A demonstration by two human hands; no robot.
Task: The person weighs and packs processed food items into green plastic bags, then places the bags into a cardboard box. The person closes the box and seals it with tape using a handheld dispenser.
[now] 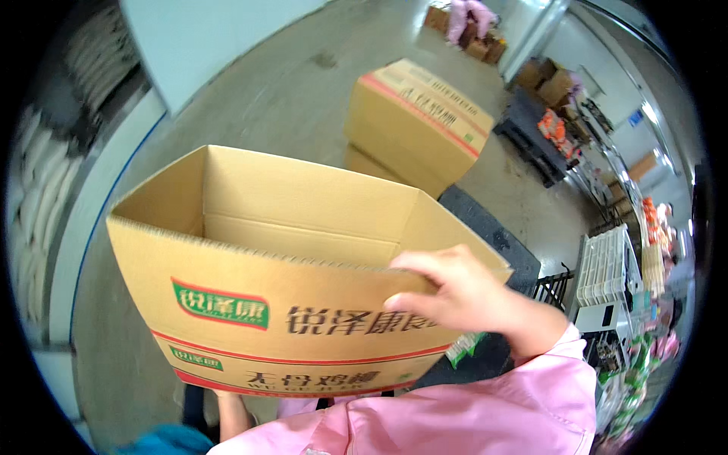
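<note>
A large cardboard box [307, 307], open at the top, is tilted in front of me and fills the middle of the view. It bears printing and red stripes; the part of its inside that I see is bare. My right hand [449, 284] grips its near rim towards the right corner, with the thumb outside and the fingers over the edge. At the lower left, a bare forearm that appears to be mine meets the box's bottom edge. My left hand [226, 396] is almost wholly hidden there, so its hold is unclear.
Stacked closed cartons [421, 119] stand beyond the box, near a dark platform [489, 227]. White stacked crates [608, 267] are at right. A pallet [534, 131] stands farther back. Pale sacks [45, 187] lie at left. A person in pink [469, 20] bends over boxes at the far end.
</note>
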